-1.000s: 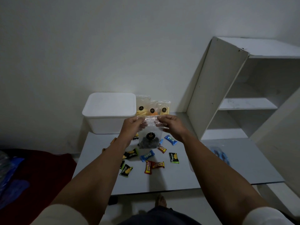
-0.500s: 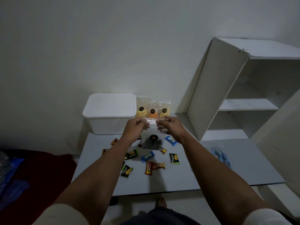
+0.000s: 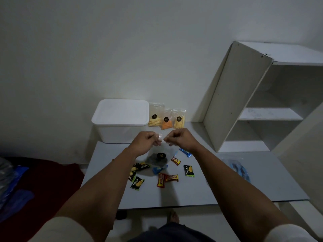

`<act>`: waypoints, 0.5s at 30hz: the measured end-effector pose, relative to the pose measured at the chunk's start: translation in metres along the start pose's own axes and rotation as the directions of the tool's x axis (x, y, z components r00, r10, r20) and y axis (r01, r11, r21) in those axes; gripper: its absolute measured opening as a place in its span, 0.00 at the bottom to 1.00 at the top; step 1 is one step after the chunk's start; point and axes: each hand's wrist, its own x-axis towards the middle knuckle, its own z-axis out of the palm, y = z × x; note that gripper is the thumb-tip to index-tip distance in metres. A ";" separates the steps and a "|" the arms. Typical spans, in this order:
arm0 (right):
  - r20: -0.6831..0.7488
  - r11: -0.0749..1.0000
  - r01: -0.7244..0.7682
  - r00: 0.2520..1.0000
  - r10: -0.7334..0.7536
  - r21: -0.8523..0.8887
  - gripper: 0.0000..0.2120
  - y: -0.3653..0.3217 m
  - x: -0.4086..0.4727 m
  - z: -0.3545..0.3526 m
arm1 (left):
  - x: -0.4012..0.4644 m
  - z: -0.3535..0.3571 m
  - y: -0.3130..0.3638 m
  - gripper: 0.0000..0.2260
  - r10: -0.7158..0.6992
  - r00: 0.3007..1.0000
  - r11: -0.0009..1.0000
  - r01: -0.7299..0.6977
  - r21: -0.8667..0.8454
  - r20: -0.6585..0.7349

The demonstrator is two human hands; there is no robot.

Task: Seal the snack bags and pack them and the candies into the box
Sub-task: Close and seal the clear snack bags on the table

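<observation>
You are pinching the clear snack bag (image 3: 160,154) by its top edge, left hand (image 3: 146,140) and right hand (image 3: 181,139), just in front of the white box (image 3: 120,119). It looks light, limp and slippery, so grip along the seal strip.

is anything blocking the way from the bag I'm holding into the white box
Yes: the lid sits shut on the white box, so the held snack bag cannot go in. Both hands pinch the bag; the space between bag and box looks free.

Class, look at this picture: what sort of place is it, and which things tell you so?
Probably a plain room at home: a low table on the floor, an empty white shelf unit, and a dark red mat.
</observation>
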 end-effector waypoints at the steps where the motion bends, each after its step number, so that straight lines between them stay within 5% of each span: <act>1: 0.018 1.000 0.008 1.000 -0.008 -0.026 0.07 -0.001 0.001 0.002 | 0.000 0.000 -0.001 0.13 0.007 1.000 1.000 -0.008 0.013 0.006; 5: 0.006 0.999 -0.011 1.000 0.011 -0.048 0.09 -0.001 0.003 0.010 | 0.000 0.000 -0.005 0.12 0.017 1.000 0.998 -0.016 0.059 -0.022; 11: -0.122 0.994 -0.073 0.989 0.082 0.075 0.08 -0.005 0.006 0.019 | -0.002 0.004 0.003 0.09 -0.059 0.948 0.998 0.067 0.016 -0.313; 15: -0.058 0.978 -0.094 0.993 0.107 0.187 0.05 -0.012 0.006 0.024 | -0.001 0.010 0.016 0.10 -0.158 0.979 0.963 0.124 -0.241 -0.127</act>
